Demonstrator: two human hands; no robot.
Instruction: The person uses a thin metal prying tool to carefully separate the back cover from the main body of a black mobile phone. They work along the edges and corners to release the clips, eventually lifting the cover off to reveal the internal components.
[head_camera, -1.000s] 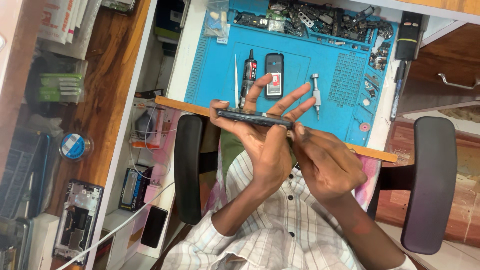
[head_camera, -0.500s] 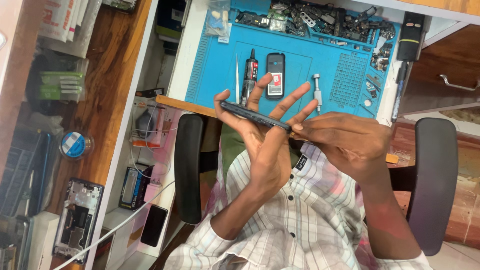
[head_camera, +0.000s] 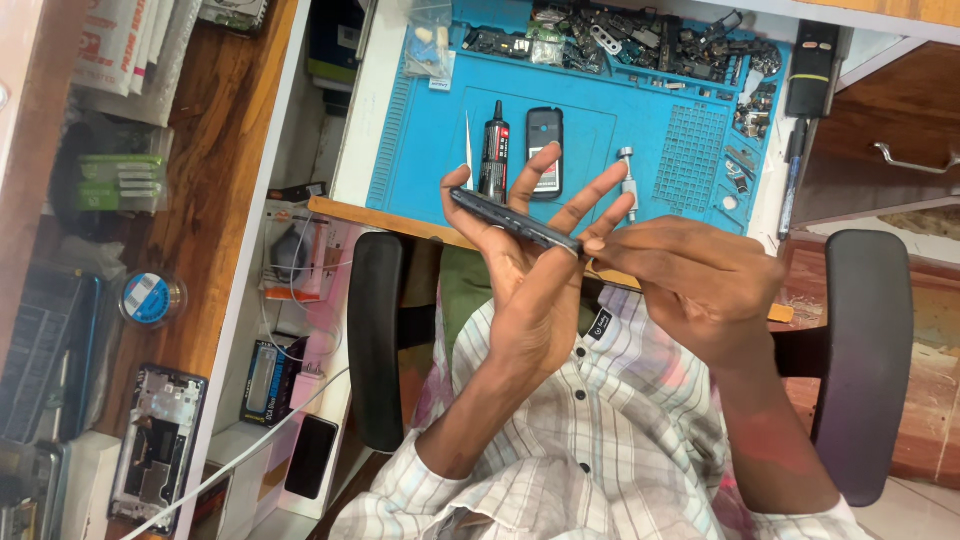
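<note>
Nearest is a plaid shirt (head_camera: 600, 440) w/ rolled sleeves, on a person sitting in a chair w/ black armrests (head_camera: 375, 340).

Left hand (head_camera: 530, 270) holds a dark phone (head_camera: 515, 222) up in the air, edge-on, above the lap and just in front of the desk edge. The phone lies across the palm; the fingers are spread wide and point up, thumb at the phone's left end. So it's cradled, not squeezed.

Right hand (head_camera: 690, 280) is curled tight, fingertips pressed together at the phone's right end. It may be pinching a thin tool or the phone's edge there; can't tell which, too small to see.

How far along, my guess: the phone looks mostly in one piece, w/ no gap seen along its edge, so the work on that edge looks early or nearly finished, can't say which. The other tools lie untouched.

Farther off, on the blue mat (head_camera: 420, 150): white tweezers (head_camera: 468, 150), a black glue tube (head_camera: 495, 150), a 2nd small phone (head_camera: 544, 152), a silver tool (head_camera: 630, 185). At the mat's far edge, a heap of small dark parts (head_camera: 640, 40). To the right a black device (head_camera: 812, 55). Far left, on a wood shelf: a tape roll (head_camera: 150, 297) & an opened phone frame (head_camera: 155, 445).
</note>
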